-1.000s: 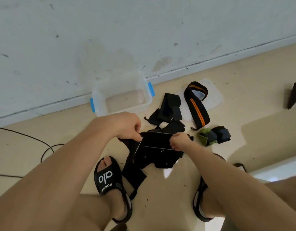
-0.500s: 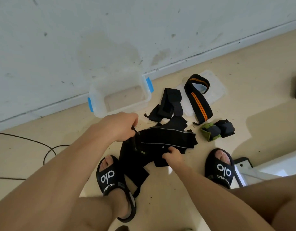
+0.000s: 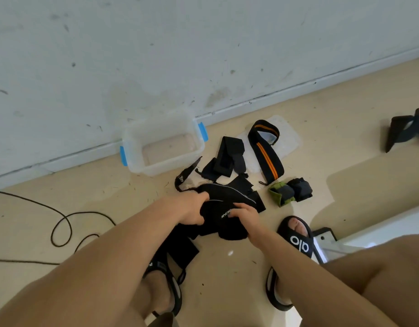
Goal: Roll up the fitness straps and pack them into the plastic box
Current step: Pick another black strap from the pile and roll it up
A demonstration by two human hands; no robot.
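a black cable loops over the floor at nine o'clock, well apart from the rest. the clear plastic box with blue clips sits at eleven o'clock against the wall, open on top and with nothing showing inside.

in the middle, the left hand grips one end of a wide black strap with grey piping and white lettering, fingers curled round the cloth. the right hand pinches the same strap from the other side, thumb on top. the strap is bunched between them, held just above the floor, with a flap hanging down over the left sandal (the hands hide how far it is rolled).

beyond the hands, between them and the box, a heap of loose black straps lies in the way. at one o'clock an orange-striped strap rests on the box lid. a green and black bundle lies at two o'clock, near the right sandal. a dark object sits at the far right edge.
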